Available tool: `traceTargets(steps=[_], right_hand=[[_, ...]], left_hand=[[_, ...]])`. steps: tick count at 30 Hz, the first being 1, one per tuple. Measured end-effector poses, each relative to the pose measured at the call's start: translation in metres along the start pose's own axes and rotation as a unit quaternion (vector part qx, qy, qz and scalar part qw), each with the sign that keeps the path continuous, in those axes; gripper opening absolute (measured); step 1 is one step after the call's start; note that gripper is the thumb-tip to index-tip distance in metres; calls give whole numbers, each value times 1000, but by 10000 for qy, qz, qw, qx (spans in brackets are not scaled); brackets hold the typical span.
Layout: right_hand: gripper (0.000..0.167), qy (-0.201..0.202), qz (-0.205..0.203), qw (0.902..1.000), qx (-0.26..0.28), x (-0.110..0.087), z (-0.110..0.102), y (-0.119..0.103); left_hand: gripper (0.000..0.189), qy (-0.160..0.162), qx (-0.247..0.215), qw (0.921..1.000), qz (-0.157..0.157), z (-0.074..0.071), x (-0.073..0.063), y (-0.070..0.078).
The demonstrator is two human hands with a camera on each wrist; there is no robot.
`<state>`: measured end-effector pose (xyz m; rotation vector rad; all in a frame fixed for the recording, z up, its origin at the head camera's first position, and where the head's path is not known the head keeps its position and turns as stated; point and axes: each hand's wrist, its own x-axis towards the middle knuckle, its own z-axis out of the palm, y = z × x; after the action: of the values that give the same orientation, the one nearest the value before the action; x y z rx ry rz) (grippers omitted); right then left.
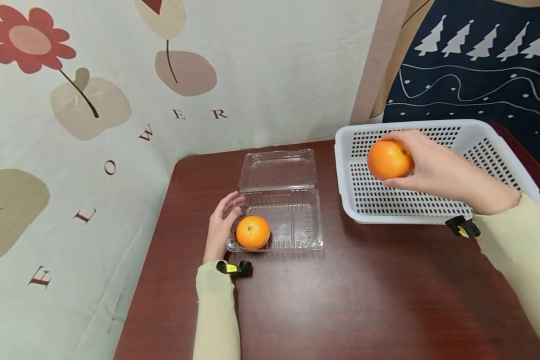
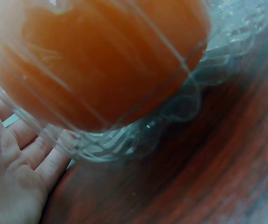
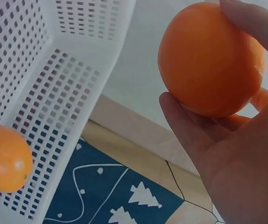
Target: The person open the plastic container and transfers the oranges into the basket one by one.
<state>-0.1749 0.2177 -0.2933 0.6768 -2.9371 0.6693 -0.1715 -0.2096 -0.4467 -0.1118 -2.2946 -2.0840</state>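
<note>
My right hand [image 1: 436,167] grips an orange [image 1: 389,159] above the white plastic basket [image 1: 348,215], with thumb and fingers around its sides. A second orange [image 3: 7,158] lies in the basket in the right wrist view; my hand and arm hide it in the head view. On the table, a clear plastic clamshell box [image 1: 303,225] stands with its lid [image 1: 279,170] folded back. One orange [image 1: 253,232] sits in the box's near left corner. Beside it, my left hand [image 1: 222,220] rests at the box's left wall, fingers extended along the side in the left wrist view.
The dark red-brown wooden table [image 1: 274,310] carries both containers, with the basket to the right of the box. Behind the table hangs a pale cloth [image 1: 274,65] with flower prints. A navy cloth with white trees [image 1: 477,85] hangs behind the basket.
</note>
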Motion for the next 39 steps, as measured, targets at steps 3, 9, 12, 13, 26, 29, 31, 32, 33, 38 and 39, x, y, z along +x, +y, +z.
traceTargets(steps=[3,9,12,13,26,29,31,32,33,38,39], right_hand=[[76,-81,44,10000,3,1,1,2],[76,-240,34,9997,-14,2,3,5],[78,-273,37,9996,-76,3,3,7],[78,-278,44,9996,-102,3,4,7],[76,-451,165,9977,-475,8,6,19],[80,-559,270,9971,-451,11,7,23],[83,-634,348,9966,-393,13,8,25],[84,-662,383,9964,-359,14,9,26],[85,-680,403,9963,-330,14,9,28],[84,-755,470,9956,-287,18,11,34],[83,-762,459,9956,-296,19,11,35]], left_hand=[[43,-13,-12,10000,11,0,0,0],[42,37,13,10000,4,0,1,-1],[42,66,-2,10000,38,-1,3,-8],[42,69,6,10000,40,-1,3,-8],[43,14,-76,10000,60,0,1,-2],[43,15,-55,10000,58,0,0,-1],[43,23,-29,10000,51,0,0,-1],[43,24,-18,10000,54,0,0,-1],[43,27,-10,10000,55,0,0,-1],[42,22,13,10000,52,0,-1,-1],[42,26,14,10000,47,0,-1,0]])
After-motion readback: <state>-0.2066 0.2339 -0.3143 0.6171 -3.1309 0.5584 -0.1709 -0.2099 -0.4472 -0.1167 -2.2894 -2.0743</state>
